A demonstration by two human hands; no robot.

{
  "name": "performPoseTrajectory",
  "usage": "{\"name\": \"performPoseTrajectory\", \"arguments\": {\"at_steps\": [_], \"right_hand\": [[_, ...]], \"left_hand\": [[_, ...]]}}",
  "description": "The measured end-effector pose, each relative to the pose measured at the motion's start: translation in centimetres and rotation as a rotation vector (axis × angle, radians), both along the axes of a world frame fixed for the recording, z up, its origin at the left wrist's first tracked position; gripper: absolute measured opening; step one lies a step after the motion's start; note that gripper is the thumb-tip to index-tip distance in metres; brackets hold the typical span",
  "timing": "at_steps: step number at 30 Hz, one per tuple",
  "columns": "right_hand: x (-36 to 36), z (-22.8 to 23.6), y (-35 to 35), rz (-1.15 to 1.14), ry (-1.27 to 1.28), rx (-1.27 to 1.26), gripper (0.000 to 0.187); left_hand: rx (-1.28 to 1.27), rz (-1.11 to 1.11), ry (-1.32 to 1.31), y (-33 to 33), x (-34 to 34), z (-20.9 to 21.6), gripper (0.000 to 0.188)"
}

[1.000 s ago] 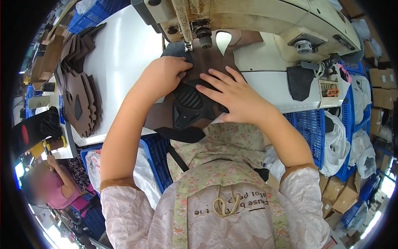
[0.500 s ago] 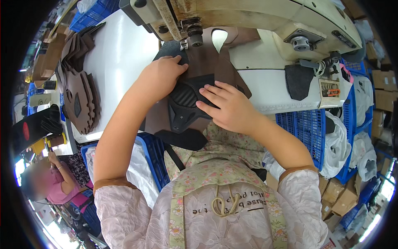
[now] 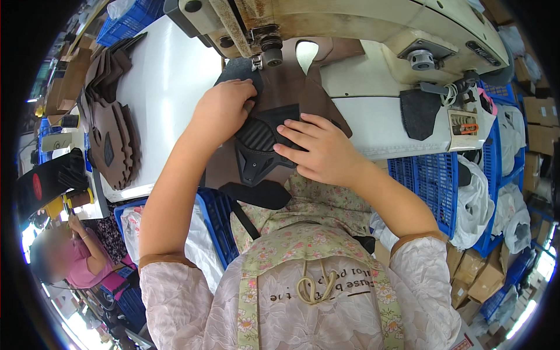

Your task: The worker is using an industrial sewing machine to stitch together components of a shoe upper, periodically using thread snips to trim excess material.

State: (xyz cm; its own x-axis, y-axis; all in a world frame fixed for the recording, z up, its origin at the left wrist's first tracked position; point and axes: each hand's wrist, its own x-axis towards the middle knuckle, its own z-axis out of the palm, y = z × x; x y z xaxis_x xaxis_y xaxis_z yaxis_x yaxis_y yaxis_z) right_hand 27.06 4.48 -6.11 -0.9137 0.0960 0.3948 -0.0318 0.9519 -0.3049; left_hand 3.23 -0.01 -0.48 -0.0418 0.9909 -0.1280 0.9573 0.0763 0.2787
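Note:
A brown leather-like workpiece (image 3: 280, 87) lies under the sewing machine's presser foot (image 3: 256, 62). It carries a black panel with a ridged oval (image 3: 256, 135) and a pointed moulded part (image 3: 259, 166); a black flap (image 3: 256, 194) hangs at the near end. My left hand (image 3: 226, 108) rests on its left side, below the presser foot, with fingers curled inward beside a dark grey piece (image 3: 239, 71). What those fingertips pinch, if anything, is hidden. My right hand (image 3: 321, 146) lies on the black panel's right side, fingers spread and stretched out.
The sewing machine (image 3: 350, 23) spans the far side. Stacked brown cut pieces (image 3: 114, 143) lie on the white table (image 3: 169, 76) at left. A dark loose piece (image 3: 420, 114) lies at right. Blue crates (image 3: 423, 189) stand below. A person (image 3: 87, 256) sits at the far left.
My left fingers have curled in from a more stretched position, and the left forearm has shifted slightly right. My right hand stays spread on the black panel, almost unmoved.

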Motion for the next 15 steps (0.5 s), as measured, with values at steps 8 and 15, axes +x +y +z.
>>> {"name": "performPoseTrajectory", "arguments": {"at_steps": [8, 15], "right_hand": [[0.0, -0.1, -0.1, 0.004, -0.009, -0.038, 0.045], [-0.4, -0.1, -0.7, -0.027, 0.008, -0.021, 0.047]], "left_hand": [[0.148, -0.076, 0.098, -2.3, 0.5, -1.7, 0.029], [0.268, -0.106, 0.207, -2.9, 0.7, -2.2, 0.03]]}}
